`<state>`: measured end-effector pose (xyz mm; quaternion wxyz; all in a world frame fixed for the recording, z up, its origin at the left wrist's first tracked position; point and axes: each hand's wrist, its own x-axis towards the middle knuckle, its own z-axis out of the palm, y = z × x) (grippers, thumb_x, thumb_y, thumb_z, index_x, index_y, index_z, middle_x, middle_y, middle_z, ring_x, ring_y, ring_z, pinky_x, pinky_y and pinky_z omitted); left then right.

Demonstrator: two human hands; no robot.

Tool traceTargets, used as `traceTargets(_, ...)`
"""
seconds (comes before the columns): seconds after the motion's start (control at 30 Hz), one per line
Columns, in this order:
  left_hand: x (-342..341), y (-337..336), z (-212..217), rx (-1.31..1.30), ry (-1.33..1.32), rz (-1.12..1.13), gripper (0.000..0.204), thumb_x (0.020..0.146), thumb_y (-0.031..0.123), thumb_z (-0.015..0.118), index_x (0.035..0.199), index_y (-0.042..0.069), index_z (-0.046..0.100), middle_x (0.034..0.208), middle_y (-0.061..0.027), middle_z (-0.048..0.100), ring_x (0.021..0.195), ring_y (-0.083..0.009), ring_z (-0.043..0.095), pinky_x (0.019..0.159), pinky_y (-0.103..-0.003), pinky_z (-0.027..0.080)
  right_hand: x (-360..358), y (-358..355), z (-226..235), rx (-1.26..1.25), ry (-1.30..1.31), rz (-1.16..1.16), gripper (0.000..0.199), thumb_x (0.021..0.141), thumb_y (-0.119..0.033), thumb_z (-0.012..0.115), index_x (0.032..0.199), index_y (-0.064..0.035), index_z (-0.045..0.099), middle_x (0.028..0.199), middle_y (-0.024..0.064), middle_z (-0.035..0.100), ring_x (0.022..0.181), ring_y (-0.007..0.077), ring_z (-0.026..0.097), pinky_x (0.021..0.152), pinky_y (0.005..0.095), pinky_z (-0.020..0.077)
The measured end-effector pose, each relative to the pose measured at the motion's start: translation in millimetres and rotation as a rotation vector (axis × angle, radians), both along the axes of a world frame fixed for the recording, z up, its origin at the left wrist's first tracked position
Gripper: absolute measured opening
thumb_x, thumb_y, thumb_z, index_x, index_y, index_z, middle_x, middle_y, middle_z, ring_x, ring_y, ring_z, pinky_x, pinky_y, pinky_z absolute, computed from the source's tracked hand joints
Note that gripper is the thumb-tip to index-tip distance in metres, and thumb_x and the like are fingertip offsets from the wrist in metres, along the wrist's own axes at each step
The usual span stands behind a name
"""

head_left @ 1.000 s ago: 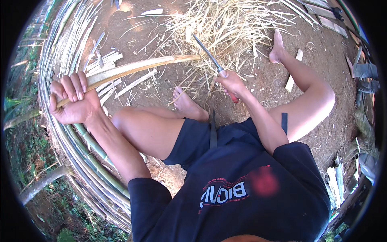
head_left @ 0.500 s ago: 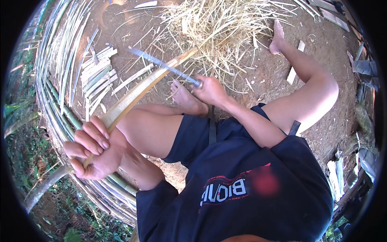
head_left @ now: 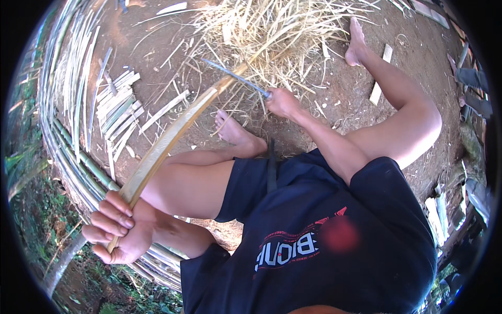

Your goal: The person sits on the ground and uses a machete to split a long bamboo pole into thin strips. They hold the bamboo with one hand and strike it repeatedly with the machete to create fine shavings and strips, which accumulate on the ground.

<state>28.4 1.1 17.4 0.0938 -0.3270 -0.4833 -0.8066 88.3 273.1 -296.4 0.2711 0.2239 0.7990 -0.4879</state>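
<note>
- Shifted since half a second earlier: long, straight, grey metal blade [head_left: 253, 86], now crossing the strip closer to the loose heap of pale, straw-coloured shavings [head_left: 277, 31]; the person's left hand [head_left: 123, 227], now farther from that heap.
- One long, curved, yellow-brown wooden strip [head_left: 180, 123]: slanting from the left hand to the heap's near edge.
- Left hand: fingers wrapped round the strip's near end.
- Right hand [head_left: 283, 103]: just below the heap, fist closed on the blade's hidden handle.
- Short, flat, pale slats [head_left: 120, 107], grouped: left of the heap.
- One narrow, flat, pale board [head_left: 380, 74]: right of the heap.
</note>
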Motion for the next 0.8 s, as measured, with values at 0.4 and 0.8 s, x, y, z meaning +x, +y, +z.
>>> traceTargets(0.4,-52,7,15,0.006,-0.081,0.098,0.032,0.09,0.03,0.045,0.062,0.014,0.041,0.046,0.003,0.033,0.038,-0.0093,0.03,0.044,-0.025,0.029,-11,-18,-45,-0.065,0.108,-0.077,0.029,0.088,-0.015,0.051,0.108,0.0038,0.062,0.069,0.0095,0.06,0.054,0.0191,0.054,0.054,0.0349,0.0486)
traceTargets(0.8,-109,-14,30,-0.061,-0.146,-0.118,0.03,0.085,0.028,0.054,0.06,0.017,0.041,0.046,0.0028,0.037,0.038,-0.0081,0.03,0.044,-0.025,0.03,8,12,-43,0.388,-0.036,-0.145,0.042,0.091,-0.031,0.058,0.121,-0.0019,0.056,0.11,0.0209,0.057,0.107,0.0279,0.057,0.089,0.0444,0.0478)
